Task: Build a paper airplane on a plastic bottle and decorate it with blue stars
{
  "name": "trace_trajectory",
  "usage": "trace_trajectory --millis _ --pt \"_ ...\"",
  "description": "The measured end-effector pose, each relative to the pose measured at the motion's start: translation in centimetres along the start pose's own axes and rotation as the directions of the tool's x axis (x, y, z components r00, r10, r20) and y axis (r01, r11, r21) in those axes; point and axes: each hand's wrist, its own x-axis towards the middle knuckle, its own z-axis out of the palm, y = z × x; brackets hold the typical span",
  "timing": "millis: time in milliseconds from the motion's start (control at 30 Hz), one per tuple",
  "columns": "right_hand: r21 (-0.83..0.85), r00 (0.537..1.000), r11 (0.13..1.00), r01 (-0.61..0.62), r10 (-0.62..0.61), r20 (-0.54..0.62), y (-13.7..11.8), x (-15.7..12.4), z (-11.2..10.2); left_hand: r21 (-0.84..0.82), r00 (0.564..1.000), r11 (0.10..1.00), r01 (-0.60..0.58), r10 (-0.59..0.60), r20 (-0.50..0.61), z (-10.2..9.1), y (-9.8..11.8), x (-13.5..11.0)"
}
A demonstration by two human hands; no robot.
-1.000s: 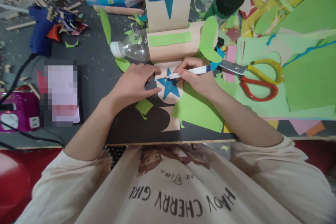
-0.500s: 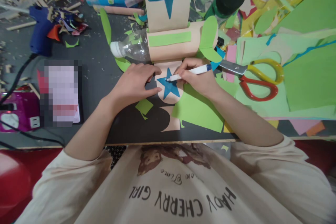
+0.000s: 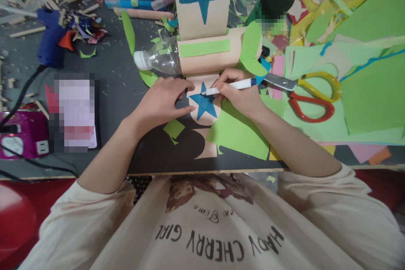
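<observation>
Right hand (image 3: 242, 98), fingers closed around a marker (image 3: 230, 86), tip on the blue star (image 3: 204, 106). Left hand (image 3: 163, 100), at the star's 9 o'clock, fingers loosely bent, gripping nothing, presses the tan paper (image 3: 207, 121) onto the worktop (image 3: 117, 88). Scissors (image 3: 311, 95) lie at the right hand's 3 o'clock.

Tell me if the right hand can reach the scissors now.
Probably yes: the scissors lie uncovered on green paper just beside the right hand, nothing between them. Its grip is taken up by the marker, though.
</observation>
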Motion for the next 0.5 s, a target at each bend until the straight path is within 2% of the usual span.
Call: trace_trajectory --millis 133,300,400,500 --pt "0.004 1.000 1.000 -0.006 0.006 0.008 -0.11 0.00 -0.01 -0.001 1.000 1.000 -0.004 0.004 -0.005 0.02 0.01 -0.06" --pt "0.094 0.999 0.996 -0.008 0.003 0.053 0.05 0.10 -0.04 -0.005 1.000 1.000 -0.019 0.019 -0.004 -0.02 -0.05 -0.14" --pt "0.119 0.996 0.991 0.053 -0.061 0.067 0.15 -0.06 -0.06 0.012 0.999 0.999 -0.039 0.039 -0.025 0.07 -0.21 -0.16" --pt "0.117 0.982 0.978 0.174 -0.181 0.049 -0.57 -0.61 -0.40 0.020 0.997 0.999 -0.042 0.044 -0.066 0.25 -0.44 -0.15"
